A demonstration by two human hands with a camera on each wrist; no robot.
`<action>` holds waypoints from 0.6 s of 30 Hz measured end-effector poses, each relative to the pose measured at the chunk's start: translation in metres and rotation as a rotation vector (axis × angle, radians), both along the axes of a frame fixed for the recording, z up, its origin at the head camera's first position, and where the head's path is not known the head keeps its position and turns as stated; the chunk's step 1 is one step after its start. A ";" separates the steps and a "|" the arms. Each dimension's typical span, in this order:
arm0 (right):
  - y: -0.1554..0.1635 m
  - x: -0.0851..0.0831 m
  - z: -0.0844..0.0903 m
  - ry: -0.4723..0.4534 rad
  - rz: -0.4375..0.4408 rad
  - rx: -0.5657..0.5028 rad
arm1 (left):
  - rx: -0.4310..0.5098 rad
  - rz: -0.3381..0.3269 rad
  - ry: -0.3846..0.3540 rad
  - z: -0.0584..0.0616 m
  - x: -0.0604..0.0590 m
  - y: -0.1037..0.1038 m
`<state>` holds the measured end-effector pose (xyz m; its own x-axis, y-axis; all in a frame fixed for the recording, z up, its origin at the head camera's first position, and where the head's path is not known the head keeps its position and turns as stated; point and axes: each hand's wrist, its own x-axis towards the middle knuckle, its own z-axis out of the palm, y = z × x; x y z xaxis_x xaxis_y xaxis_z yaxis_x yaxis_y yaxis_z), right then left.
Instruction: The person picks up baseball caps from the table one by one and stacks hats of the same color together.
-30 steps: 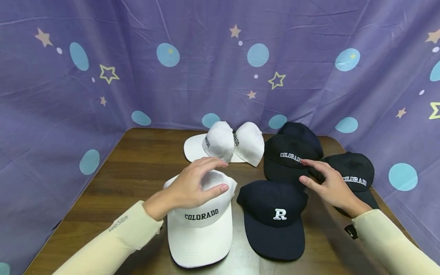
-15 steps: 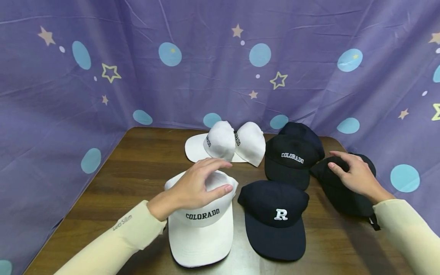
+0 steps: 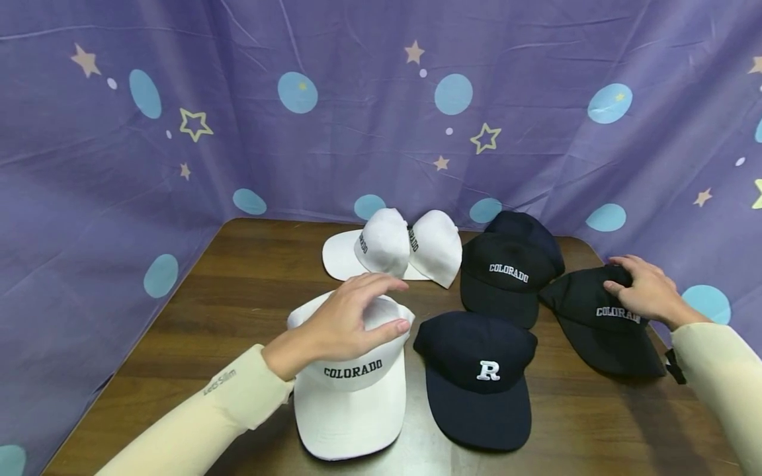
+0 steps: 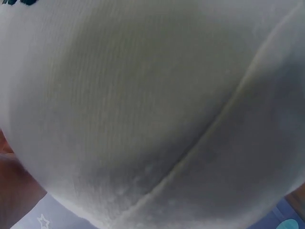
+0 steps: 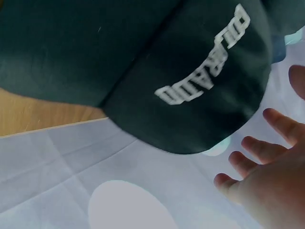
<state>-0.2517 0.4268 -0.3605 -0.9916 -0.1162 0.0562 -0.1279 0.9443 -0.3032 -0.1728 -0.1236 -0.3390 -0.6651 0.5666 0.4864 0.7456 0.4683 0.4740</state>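
My left hand [image 3: 342,324] is held over the crown of a white cap [image 3: 350,416] lettered COLORADO, its fingers and thumb apart and gripping nothing. That cap's white crown [image 4: 143,95] fills most of the left wrist view. At the right, my right hand [image 3: 649,287] is at the crown of a black COLORADO cap [image 3: 601,344], covering part of its far side. In the right wrist view the fingers [image 5: 259,148] are spread, a little apart from the black cap's crown [image 5: 205,119]. A navy cap [image 3: 476,410] with a white R lies between the hands.
Two white caps [image 3: 381,241] lie nested at the back of the wooden table [image 3: 238,284]. Beside them a black COLORADO cap [image 3: 506,254] overlaps a dark cap [image 3: 530,228] behind it. A purple curtain [image 3: 357,145] surrounds the table's back and sides.
My right hand has moved right, from in front of the middle black cap to the far side of the right-hand black cap's crown. My left hand stays over the white cap.
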 end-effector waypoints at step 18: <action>0.025 -0.010 -0.005 -0.156 -0.033 0.076 | -0.031 -0.017 0.004 0.009 0.002 0.013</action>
<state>-0.2618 0.4523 -0.3655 -0.9909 -0.0818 -0.1064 -0.0537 0.9681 -0.2448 -0.1708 -0.1104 -0.3305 -0.6533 0.5925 0.4712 0.7555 0.4700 0.4564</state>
